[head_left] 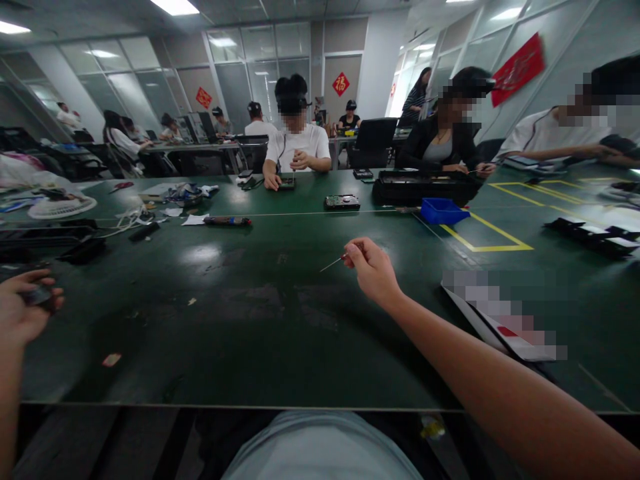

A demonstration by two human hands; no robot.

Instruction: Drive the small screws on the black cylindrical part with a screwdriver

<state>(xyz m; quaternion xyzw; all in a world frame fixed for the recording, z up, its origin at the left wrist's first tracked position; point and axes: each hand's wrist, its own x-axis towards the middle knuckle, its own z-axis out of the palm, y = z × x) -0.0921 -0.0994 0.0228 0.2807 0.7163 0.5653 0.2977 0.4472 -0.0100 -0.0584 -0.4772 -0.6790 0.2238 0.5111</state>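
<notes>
My right hand [374, 270] is raised over the middle of the green table [240, 373], closed round a small screwdriver [332, 264]. Its thin metal shaft points left and slightly down; most of the handle is hidden in my fingers. At the far left edge of the view, my left hand [20, 310] is curled round a dark object [39, 295], whose kind I cannot make out. A small paper sticker [111, 360] lies on the table between me and the left hand's side.
Ahead lie a hard drive [342, 201], a blue bin [443, 211], a long black part [425, 187] and a pen-like tool [227, 221]. A white booklet [500, 327] sits near my right forearm. Cables [133, 219] and black parts clutter the left. Co-workers sit opposite.
</notes>
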